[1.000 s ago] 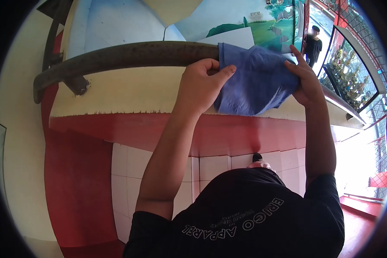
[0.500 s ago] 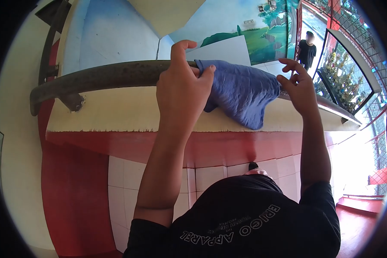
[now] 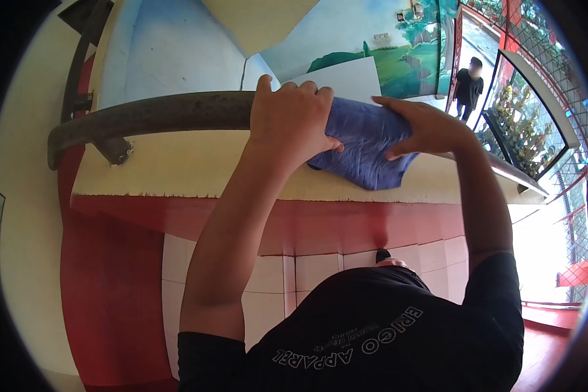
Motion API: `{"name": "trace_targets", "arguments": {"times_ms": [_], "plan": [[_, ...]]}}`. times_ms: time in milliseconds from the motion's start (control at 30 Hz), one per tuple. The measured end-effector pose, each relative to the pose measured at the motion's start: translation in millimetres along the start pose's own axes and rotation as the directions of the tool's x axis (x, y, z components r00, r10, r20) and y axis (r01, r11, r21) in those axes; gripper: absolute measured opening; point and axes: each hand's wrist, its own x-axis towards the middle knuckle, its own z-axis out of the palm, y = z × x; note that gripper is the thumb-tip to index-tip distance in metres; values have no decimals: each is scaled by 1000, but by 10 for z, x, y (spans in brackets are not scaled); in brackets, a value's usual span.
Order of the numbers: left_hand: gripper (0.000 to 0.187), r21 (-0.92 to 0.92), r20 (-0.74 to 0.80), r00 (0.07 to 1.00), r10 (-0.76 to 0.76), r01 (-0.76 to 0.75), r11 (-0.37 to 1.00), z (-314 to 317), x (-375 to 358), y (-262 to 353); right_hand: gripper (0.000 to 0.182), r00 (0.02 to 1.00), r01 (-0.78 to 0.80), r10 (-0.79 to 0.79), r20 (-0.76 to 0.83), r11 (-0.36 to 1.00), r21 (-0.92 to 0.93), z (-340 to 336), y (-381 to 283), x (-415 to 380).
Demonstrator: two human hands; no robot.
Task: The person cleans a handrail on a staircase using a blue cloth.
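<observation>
Wall [image 3: 176, 170]: cream band over red band, white tiles below; painted landscape further along.

Rail [image 3: 150, 116]: dark, worn metal handrail on brackets, running along the wall at chest height toward the right.

Person in black [image 3: 467, 88]: stands well apart, at the far end by a glass case; not involved.

Cloth [image 3: 366, 147]: blue, bunched, draped over the rail between both hands, its lower edge hanging against the cream band.

Left hand [image 3: 293, 121]: closed over the rail and the cloth's left end, fingers curled over the top, thumb pressing the fabric from below.

Right hand [image 3: 424, 127]: laid flat on the cloth's right part, fingers extended and pressing it to the rail; not closed around it, so hold is by pressure only.

Risks, as judged:
- Cloth may slide off under the flat right hand, since nothing pinches it there.
- The loose lower fold could drag on the cream wall and smear it.
- Rough patches or the bracket could snag the fabric if the cloth is pushed leftward.
</observation>
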Motion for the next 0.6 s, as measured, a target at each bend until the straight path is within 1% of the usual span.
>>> {"name": "trace_targets", "arguments": {"times_ms": [33, 67, 100, 133, 167, 200, 233, 267, 300, 333, 367, 400, 433, 467, 500, 567, 600], "plan": [[66, -11, 96, 995, 4, -3, 1000, -84, 62, -11, 111, 999, 31, -30, 14, 999, -28, -134, -42, -3], [67, -23, 188, 982, 8, -4, 1000, -169, 128, -24, 110, 993, -100, 100, 56, 995, -12, -379, -112, 9], [67, -15, 260, 966, 11, -8, 1000, -238, 189, -20, 109, 968, -232, 231, 102, 973, 1, -668, -296, -2], [67, -11, 333, 943, 15, -12, 1000, -302, 240, -9, 103, 988, -124, 122, -92, 992, -11, -792, -304, -5], [67, -8, 406, 914, 20, -18, 1000, -348, 275, -11, 97, 960, -18, 5, -279, 999, -42, -893, -283, 0], [68, -13, 434, 901, 25, -22, 1000, -372, 305, -22, 93, 926, 93, -106, -362, 994, -52, -1011, -265, 29], [69, -17, 459, 888, 31, -26, 1000, -392, 337, -37, 90, 899, 168, -167, -406, 985, -33, -1039, -272, 80], [70, -23, 486, 873, 36, -29, 999, -412, 348, -46, 92, 911, 199, -199, -362, 979, -37, -972, -317, 117], [72, -44, 475, 879, 33, -14, 999, -440, 332, -65, 93, 920, 232, -232, -316, 972, -38, -828, -394, 172], [73, -61, 468, 883, 27, 2, 998, -474, 287, -119, 99, 929, 261, -246, -277, 965, 19, -588, -454, 259], [74, -74, 457, 889, 19, 17, 997, -506, 239, -203, 104, 931, 269, -242, -274, 961, 66, -295, -504, 328], [73, -98, 245, 969, -34, 59, 993, -550, 111, -425, 102, 895, 344, -327, -303, 939, 3, 18, -445, 468], [73, -118, 9, 995, -95, 95, 988, -626, 5, -709, 98, 961, 220, -218, -172, 975, -7, 41, -658, 553], [67, -46, -20, 988, -150, 149, 988, -695, -65, -894, 94, 995, 90, -91, -35, 995, -33, 95, -847, 562], [62, 28, -57, 977, -205, 207, 978, -754, -103, -1052, 91, 990, 90, -95, -101, 995, -52, 127, -835, 518], [57, 89, -77, 965, -250, 256, 962, -781, -214, -1258, 85, 972, 84, -98, -214, 994, -73, 246, -761, 470], [54, 112, -77, 960, -269, 276, 955, -765, -284, -1342, 82, 974, 88, -107, -201, 991, -102, 230, -781, 472]]}}
